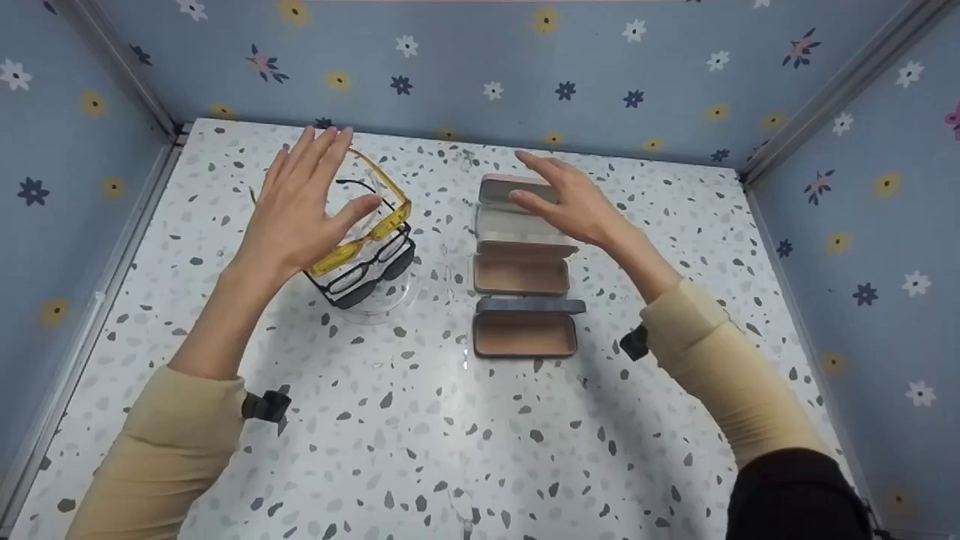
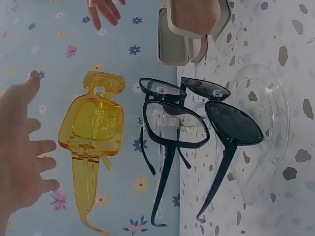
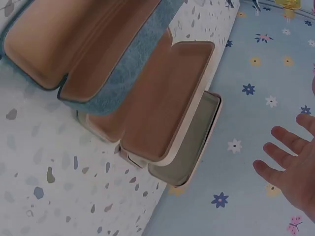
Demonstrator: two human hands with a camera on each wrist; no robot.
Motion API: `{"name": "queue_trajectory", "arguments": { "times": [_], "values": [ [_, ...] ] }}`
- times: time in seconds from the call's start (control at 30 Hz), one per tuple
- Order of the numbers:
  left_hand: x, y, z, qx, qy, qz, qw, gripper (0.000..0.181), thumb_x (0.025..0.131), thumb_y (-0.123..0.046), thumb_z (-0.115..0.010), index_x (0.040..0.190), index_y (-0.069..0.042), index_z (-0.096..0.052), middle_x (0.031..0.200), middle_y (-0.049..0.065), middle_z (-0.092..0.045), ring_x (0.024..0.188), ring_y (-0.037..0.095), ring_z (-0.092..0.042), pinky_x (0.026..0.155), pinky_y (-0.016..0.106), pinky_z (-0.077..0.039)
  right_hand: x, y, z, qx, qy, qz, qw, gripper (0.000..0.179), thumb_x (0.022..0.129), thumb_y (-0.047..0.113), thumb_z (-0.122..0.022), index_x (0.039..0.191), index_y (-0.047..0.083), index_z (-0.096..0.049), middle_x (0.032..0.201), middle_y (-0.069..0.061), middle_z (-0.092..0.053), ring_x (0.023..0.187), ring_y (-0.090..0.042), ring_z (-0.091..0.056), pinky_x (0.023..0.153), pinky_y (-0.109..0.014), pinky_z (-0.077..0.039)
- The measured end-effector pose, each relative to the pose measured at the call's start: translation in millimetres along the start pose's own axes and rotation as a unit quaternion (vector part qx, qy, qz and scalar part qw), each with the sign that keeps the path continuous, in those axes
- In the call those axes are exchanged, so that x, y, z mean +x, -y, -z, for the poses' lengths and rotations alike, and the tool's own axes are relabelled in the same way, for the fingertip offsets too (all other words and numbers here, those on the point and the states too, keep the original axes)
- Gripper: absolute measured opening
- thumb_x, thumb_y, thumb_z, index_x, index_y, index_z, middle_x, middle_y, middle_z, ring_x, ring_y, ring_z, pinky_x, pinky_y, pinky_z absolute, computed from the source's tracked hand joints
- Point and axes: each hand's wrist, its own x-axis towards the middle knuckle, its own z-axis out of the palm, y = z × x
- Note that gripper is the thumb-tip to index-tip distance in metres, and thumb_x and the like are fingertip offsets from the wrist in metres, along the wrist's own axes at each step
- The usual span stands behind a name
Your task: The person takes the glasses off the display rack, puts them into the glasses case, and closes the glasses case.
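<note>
My left hand [image 1: 292,206] hovers with fingers extended beside the yellow glasses [image 2: 91,147], holding nothing. They hang on a clear display stand [image 2: 280,105], above black-framed glasses [image 2: 177,123] with clear lenses and dark sunglasses [image 2: 235,123]. On the other side, my right hand [image 1: 574,199] is raised over the far end of a row of glasses cases, its fingers apart and nothing in them. The row has three opened cases: a blue case [image 1: 525,334] nearest, a cream case [image 1: 521,274] in the middle, both brown-lined, and a grey-lined pinkish case [image 1: 499,191] farthest, partly hidden.
A white speckled tabletop [image 1: 450,420] lies under everything. Blue flowered panels [image 1: 480,60] enclose the back and both sides, with metal strips at the corners. Black wrist mounts [image 1: 266,406] stick out from both sleeves.
</note>
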Motion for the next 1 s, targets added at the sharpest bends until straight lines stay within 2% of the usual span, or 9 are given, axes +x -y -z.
{"name": "queue_trajectory", "arguments": {
  "times": [0.3, 0.53, 0.67, 0.77, 0.9, 1.0],
  "values": [
    [-22.0, 17.0, 1.3, -0.059, -0.057, 0.034, 0.996, 0.089, 0.098, -0.073, -0.046, 0.166, -0.025, -0.017, 0.173, 0.006, -0.02, 0.163, 0.029, -0.005, 0.134, 0.052, -0.001, 18.1, 21, -22, 0.047, -0.03, 0.03, 0.998, 0.058, 0.105, 0.044, -0.057, 0.157, 0.021, -0.044, 0.155, -0.008, -0.054, 0.148, -0.026, -0.046, 0.126, -0.049, -0.033],
    [-43.7, 25.9, 3.3, -0.105, -0.12, 0.063, 0.9852, 0.086, 0.098, -0.065, -0.056, 0.165, -0.021, -0.025, 0.171, 0.008, -0.027, 0.163, 0.029, -0.01, 0.134, 0.052, -0.006, 33.4, 42, -39, 0.132, -0.027, 0.026, 0.9906, 0.054, 0.105, 0.04, -0.059, 0.153, 0.016, -0.05, 0.146, -0.01, -0.061, 0.134, -0.023, -0.059, 0.116, -0.037, -0.047],
    [-58.9, 29.3, 2.7, -0.137, -0.162, 0.092, 0.9728, 0.083, 0.097, -0.059, -0.062, 0.163, -0.023, -0.029, 0.169, 0.009, -0.031, 0.161, 0.029, -0.019, 0.132, 0.057, -0.015, 43.1, 58, -49, 0.148, -0.02, 0.027, 0.9884, 0.053, 0.105, 0.039, -0.06, 0.151, 0.015, -0.052, 0.137, -0.009, -0.067, 0.126, -0.02, -0.063, 0.11, -0.034, -0.052],
    [-68.0, 29.9, -2.2, -0.161, -0.198, 0.117, 0.9599, 0.078, 0.097, -0.051, -0.066, 0.162, -0.023, -0.033, 0.164, 0.01, -0.038, 0.155, 0.029, -0.03, 0.127, 0.058, -0.025, 47.5, 67, -56, 0.164, -0.018, 0.028, 0.9858, 0.05, 0.105, 0.038, -0.06, 0.148, 0.013, -0.055, 0.131, -0.008, -0.071, 0.12, -0.02, -0.066, 0.104, -0.034, -0.054],
    [-79.9, 29.4, -13.3, -0.186, -0.253, 0.144, 0.9384, 0.069, 0.098, -0.038, -0.069, 0.158, -0.017, -0.042, 0.145, 0.014, -0.052, 0.134, 0.027, -0.048, 0.114, 0.047, -0.04, 53.1, 79, -66, 0.188, -0.018, 0.025, 0.9817, 0.049, 0.105, 0.038, -0.06, 0.146, 0.012, -0.057, 0.129, -0.006, -0.072, 0.117, -0.018, -0.067, 0.098, -0.031, -0.056],
    [-89.3, 27.1, -22.4, -0.2, -0.277, 0.171, 0.9241, 0.064, 0.099, -0.034, -0.069, 0.156, -0.016, -0.045, 0.131, 0.014, -0.058, 0.115, 0.016, -0.053, 0.102, 0.032, -0.044, 57.7, 88, -73, 0.196, -0.016, 0.024, 0.9803, 0.048, 0.105, 0.038, -0.059, 0.144, 0.011, -0.059, 0.13, -0.006, -0.071, 0.117, -0.018, -0.067, 0.098, -0.029, -0.055]
  ]
}}
